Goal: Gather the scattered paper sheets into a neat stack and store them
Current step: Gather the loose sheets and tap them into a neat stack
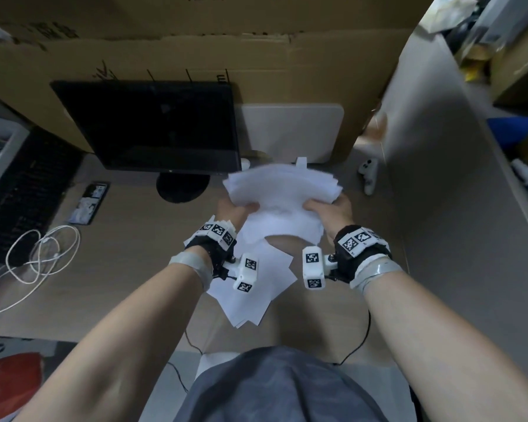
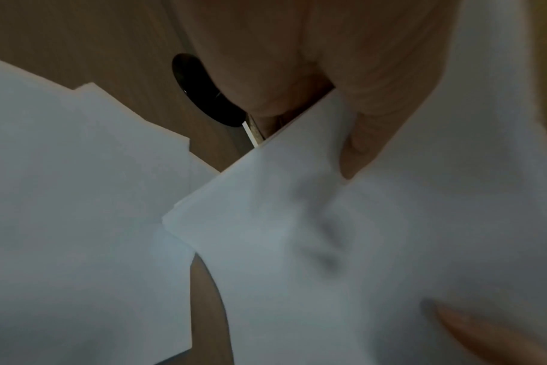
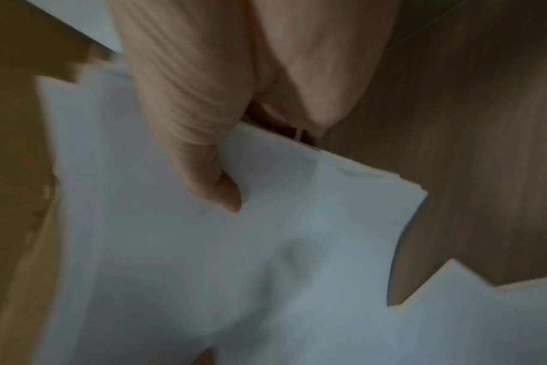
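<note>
The left hand and right hand are both pinching a fanned bundle of paper sheets above the desk; more sheets are lying beneath.

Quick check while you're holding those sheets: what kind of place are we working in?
Most likely an office desk or small workstation doubling as storage: a dark monitor on its stand, a black keyboard at the left, and big cardboard boxes stacked behind the wooden desk.

A wooden desk carries a black monitor on its round stand, a dark keyboard at the left, a coiled white cable, a small printed card, a white controller, and loose paper sheets near the front edge.
</note>
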The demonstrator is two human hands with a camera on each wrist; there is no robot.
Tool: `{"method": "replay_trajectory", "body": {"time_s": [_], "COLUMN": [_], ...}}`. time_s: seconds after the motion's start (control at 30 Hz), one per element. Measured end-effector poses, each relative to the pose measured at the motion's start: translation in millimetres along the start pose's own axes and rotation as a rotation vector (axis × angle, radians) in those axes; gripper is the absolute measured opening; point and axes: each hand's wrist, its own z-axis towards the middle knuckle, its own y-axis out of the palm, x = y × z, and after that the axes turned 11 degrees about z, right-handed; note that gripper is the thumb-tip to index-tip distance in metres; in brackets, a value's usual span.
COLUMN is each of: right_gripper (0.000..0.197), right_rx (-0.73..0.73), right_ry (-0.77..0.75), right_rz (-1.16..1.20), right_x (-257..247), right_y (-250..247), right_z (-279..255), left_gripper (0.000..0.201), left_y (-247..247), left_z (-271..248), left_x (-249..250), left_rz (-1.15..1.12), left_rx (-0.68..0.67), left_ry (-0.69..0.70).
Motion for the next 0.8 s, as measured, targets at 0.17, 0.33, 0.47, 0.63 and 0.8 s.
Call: {"method": "replay_trajectory", "body": {"time_s": [0.17,0.33,0.47,0.63,0.8], "right_gripper": [0.053,0.066,0.040,0.040,0.079], "right_rx": [0.004,0.004,0.105,0.150,0.161], "right_ry": [0.021,0.028,0.057,0.025,0.027], "right_rz": [-0.046,0.101,0.176,0.186,0.246], "right_x": [13,-9,-17,-20,-18], "right_y": [-11,2,11,20,24], "right_z": [-2,-4,0,5,5], "left_gripper": [0.037,0.063,0.071,0.085,0.077], "left_y": [2,2,2,8,12], "left_z": [-1,5,-4,-4,2], "left_x": [-4,0,25,36,36], "left_rz": [0.014,-0.044,-0.193,-0.211,-0.272], "left_rx": [-0.058,-0.075,0.023,0.124,0.102], "left_ry": [-0.021,-0.031,-0.075,-0.091,-0.141]}}
